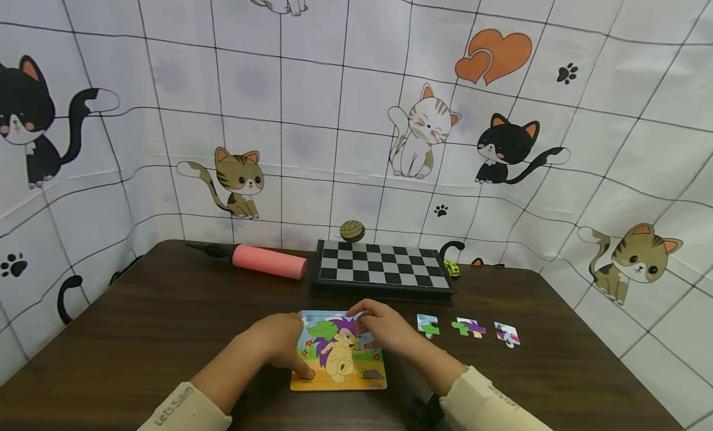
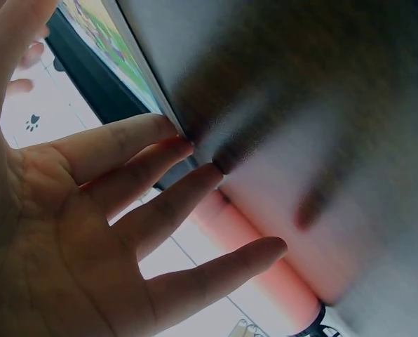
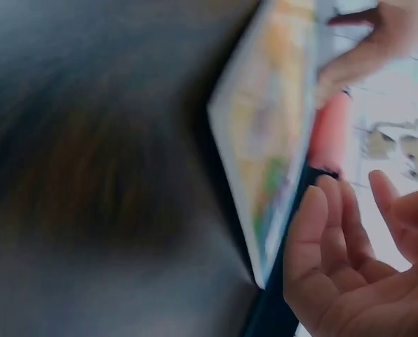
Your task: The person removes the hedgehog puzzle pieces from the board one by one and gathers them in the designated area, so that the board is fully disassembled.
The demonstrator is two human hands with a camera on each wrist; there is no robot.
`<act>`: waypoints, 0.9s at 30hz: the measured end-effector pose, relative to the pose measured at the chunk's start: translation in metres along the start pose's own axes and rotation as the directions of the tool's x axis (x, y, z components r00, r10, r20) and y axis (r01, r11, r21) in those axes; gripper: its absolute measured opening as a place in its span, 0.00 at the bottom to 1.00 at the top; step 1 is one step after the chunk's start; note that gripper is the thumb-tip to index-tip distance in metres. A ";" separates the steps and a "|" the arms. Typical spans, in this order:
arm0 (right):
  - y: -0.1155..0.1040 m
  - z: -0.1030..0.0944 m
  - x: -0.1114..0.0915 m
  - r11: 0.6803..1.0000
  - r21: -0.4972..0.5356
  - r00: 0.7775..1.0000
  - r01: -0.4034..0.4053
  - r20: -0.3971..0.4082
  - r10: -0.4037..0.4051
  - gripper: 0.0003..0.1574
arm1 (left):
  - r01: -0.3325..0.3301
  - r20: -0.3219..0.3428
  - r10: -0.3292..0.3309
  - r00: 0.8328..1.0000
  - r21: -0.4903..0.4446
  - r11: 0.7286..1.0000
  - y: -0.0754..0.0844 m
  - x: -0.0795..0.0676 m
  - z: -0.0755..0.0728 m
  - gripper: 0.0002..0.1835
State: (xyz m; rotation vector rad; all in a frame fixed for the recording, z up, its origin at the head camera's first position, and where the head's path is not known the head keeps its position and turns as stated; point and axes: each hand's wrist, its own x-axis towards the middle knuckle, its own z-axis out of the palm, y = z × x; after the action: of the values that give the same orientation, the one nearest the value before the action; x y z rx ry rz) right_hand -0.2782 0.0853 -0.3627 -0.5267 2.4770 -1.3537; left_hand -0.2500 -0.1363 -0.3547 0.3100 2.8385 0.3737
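Observation:
A jigsaw puzzle board (image 1: 338,360) with a purple-spined hedgehog picture lies flat on the dark table. My left hand (image 1: 278,341) rests at its left side, thumb on the lower left of the picture. Straight, spread fingers of that hand touch the board's edge in the left wrist view. Over the upper right corner is my right hand (image 1: 384,327), fingers loosely bent, nothing seen in them; the right wrist view shows them apart from the blurred board (image 3: 265,133). To the right lie three loose puzzle pieces: one (image 1: 427,325), another (image 1: 469,327) and a third (image 1: 507,334).
Behind the puzzle stands a black and white checkered game board (image 1: 381,267). A pink cylinder (image 1: 268,261) with a black end lies at the back left. A small yellow-green object (image 1: 452,269) sits by the checkered board's right end. Cat-patterned sheeting (image 1: 312,165) hangs behind the table (image 1: 167,307).

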 end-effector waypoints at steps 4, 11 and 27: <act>0.002 0.011 0.012 0.995 -0.092 0.999 -0.028 0.015 0.029 0.21 | -0.005 -0.014 0.005 1.000 0.012 1.000 0.003 0.000 0.000 0.48; -0.003 0.016 0.013 0.947 -0.320 0.998 -0.019 0.051 0.037 0.23 | -0.002 -0.019 0.002 1.000 0.003 1.000 0.005 0.001 0.001 0.47; -0.011 0.026 0.021 0.931 -0.351 0.995 -0.098 -0.010 0.101 0.11 | 0.017 -0.008 -0.017 1.000 -0.017 1.000 0.001 0.002 0.000 0.48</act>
State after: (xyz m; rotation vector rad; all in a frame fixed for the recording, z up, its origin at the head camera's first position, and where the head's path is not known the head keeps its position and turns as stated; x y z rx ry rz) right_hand -0.2847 0.0507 -0.3684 -0.4692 2.7123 -0.8708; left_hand -0.2513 -0.1346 -0.3543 0.2817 2.8420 0.3968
